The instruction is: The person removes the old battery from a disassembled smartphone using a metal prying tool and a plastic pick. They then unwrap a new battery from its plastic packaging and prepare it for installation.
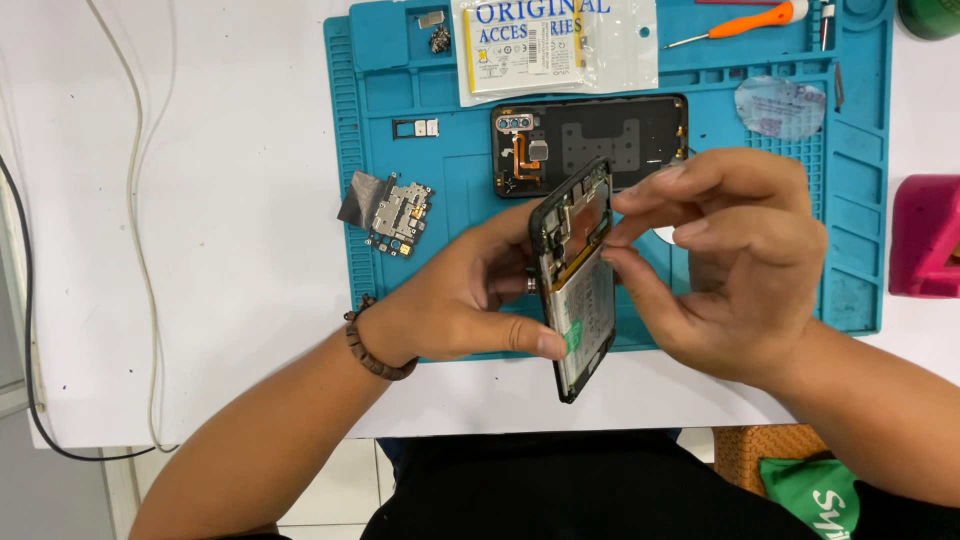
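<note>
My left hand (pixel 462 300) grips an opened smartphone (pixel 577 300) by its edge, holding it tilted on its side above the blue repair mat (pixel 360 180). The phone's inside faces right, showing a white battery and metal shields. My right hand (pixel 730 265) is at the phone's upper inner part, with fingertips pinched against a component beside the battery top. What the fingertips pinch is too small to tell. The phone's black back cover (pixel 600 135) lies flat on the mat behind, inner side up with a camera module and an orange flex cable.
A removed circuit board (pixel 398 215) with a foil piece lies at the mat's left edge. A bagged battery pack (pixel 555 45), an orange screwdriver (pixel 745 25), a SIM tray (pixel 418 127) and small screws sit at the mat's top. A pink object (pixel 925 235) stands right. White cables run left.
</note>
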